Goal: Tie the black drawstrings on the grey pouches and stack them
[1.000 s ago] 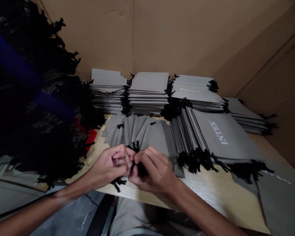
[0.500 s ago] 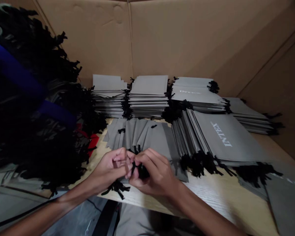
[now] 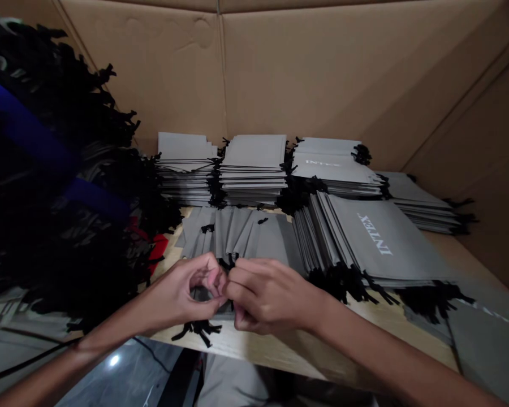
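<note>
My left hand [image 3: 180,291] is curled at the table's front, with thumb and fingertips pinched together. Against it, my right hand [image 3: 271,294] is closed, fingers bent into the palm. The fingertips of both hands meet over a black cord, nearly all of it covered by them now. Under and behind the hands lie loose grey pouches [image 3: 277,234] with black cords. A tuft of black cord ends [image 3: 198,330] hangs near the front edge, just below my left hand.
Grey pouch stacks [image 3: 252,150] line the back along a cardboard wall [image 3: 322,68]. A leaning row of INTEX pouches [image 3: 411,254] lies to the right. On the left rises a tall heap of black-corded pouches [image 3: 76,249] with a blue band [image 3: 97,198].
My right hand has turned over and closed tighter, covering the black cord that showed between the fingers. My left hand stays in nearly the same place. The view has shifted slightly.
</note>
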The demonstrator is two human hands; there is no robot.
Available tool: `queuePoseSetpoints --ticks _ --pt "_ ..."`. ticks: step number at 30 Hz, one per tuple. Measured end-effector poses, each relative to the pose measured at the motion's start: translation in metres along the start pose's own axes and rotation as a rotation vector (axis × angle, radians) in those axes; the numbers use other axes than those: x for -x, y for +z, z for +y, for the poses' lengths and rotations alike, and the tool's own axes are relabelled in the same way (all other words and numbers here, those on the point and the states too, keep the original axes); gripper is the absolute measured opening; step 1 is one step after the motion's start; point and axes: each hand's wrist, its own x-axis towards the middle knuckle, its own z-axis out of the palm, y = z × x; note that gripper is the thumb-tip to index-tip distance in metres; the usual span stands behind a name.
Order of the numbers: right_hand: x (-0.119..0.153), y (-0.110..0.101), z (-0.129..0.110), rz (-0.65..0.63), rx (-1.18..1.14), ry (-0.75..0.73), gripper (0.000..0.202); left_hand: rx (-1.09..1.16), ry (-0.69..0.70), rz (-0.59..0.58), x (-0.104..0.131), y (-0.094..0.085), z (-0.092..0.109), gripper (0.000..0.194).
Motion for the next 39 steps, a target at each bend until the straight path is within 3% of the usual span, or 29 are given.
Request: queuePoseSetpoints --ticks 3,11,15,18,21,24,31,35,39 --pt "-0.002 -0.002 0.002 -0.080 0.025 -0.078 0.017 -0.071 0.004 0.000 0.000 -0.001 0.001 0.024" --pt "-0.012 -0.002 0.003 -0.218 0.051 -0.209 0.014 -0.412 0.011 -0.028 0.009 -0.005 -0.009 0.027" --pt "-0.011 0.000 0.002 -0.200 0.056 -0.179 0.012 -0.507 -0.016 -0.001 0.012 -0.002 -0.011 0.029" --pt "-0.006 0.006 -0.001 -0.131 0.044 -0.069 0.019 -0.526 0.038 0.071 0.011 0.001 -0.013 0.031" --pt "0.000 0.016 -0.007 0.013 -0.003 0.064 0.011 -0.460 0.082 0.105 0.006 0.004 -0.017 0.033" --pt "0.005 0.027 -0.014 0.162 -0.062 0.174 0.018 -0.301 0.084 0.106 0.002 0.006 -0.022 0.039" --pt "0.007 0.038 -0.029 0.282 -0.313 0.441 0.020 0.246 -0.067 0.084 -0.003 0.013 -0.022 0.044" --pt "0.006 0.042 -0.033 0.361 -0.434 0.540 0.024 0.329 -0.104 0.098 -0.004 0.012 -0.021 0.048" --pt "0.005 0.042 -0.031 0.396 -0.460 0.566 0.020 0.350 -0.029 0.052 -0.002 0.006 -0.021 0.031"
